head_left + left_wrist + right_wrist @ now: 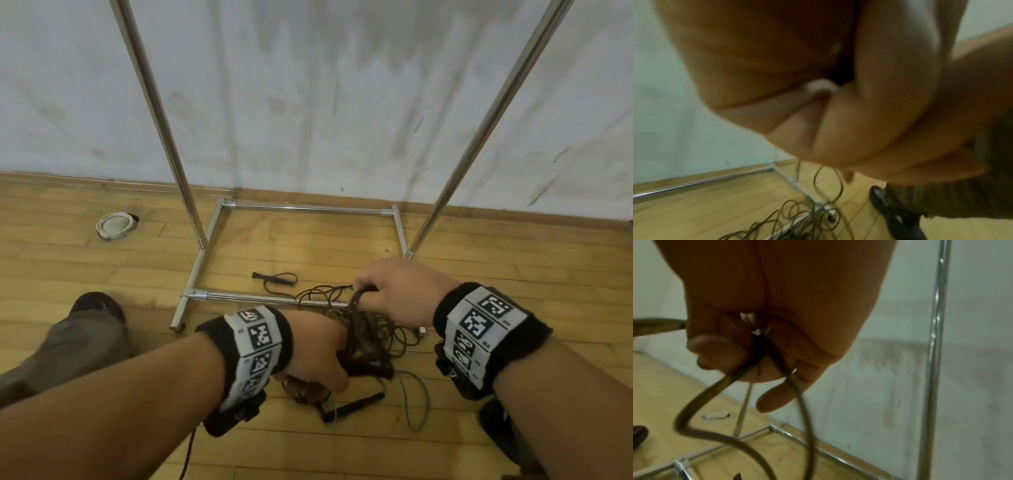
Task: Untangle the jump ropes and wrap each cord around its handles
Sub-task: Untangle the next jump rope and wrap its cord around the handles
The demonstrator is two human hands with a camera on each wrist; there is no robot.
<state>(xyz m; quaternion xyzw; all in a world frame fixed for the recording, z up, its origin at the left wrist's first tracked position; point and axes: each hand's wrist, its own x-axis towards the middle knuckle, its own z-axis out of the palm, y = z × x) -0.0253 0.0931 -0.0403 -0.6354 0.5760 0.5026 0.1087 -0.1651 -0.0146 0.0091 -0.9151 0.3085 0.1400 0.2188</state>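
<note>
Above floor | right hand [394, 291] fingers pinch brown cord [701, 402] | left hand [315, 353] fingers grip wrapped bundle [368, 342]

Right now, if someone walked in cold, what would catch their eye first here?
Probably the dark brown tangle of jump rope cords low in the middle of the head view, over the wooden plank floor. The left hand grips it from the side while the right hand pinches a loop above. Behind stands a shiny chrome garment rack.
</note>
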